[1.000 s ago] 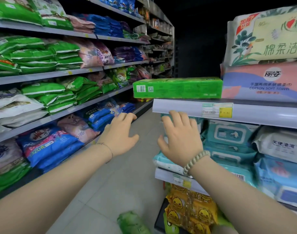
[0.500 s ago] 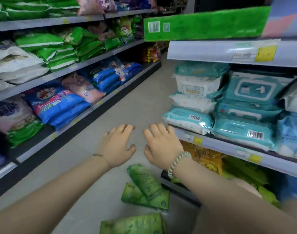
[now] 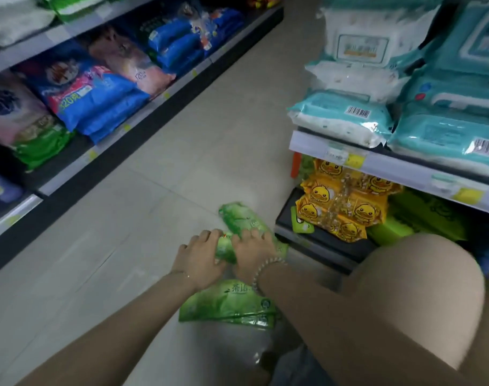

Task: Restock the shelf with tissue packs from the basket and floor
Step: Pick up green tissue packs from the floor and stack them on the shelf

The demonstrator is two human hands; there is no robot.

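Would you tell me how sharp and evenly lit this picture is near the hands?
Head view: motion blur smears the left hand, right hand and green tissue pack under them; glare streaks the nearer pack; the floor is evenly lit, dark under the left shelf.

**Floor Pickup: Hand Positions**

The left hand (image 3: 200, 256) and right hand (image 3: 253, 253) are gripping one green tissue pack (image 3: 244, 221) lying on the floor (image 3: 182, 168) (fingers curled over it). A second green pack (image 3: 226, 303) is lying beneath the wrists, near the bottom shelf (image 3: 315, 240).
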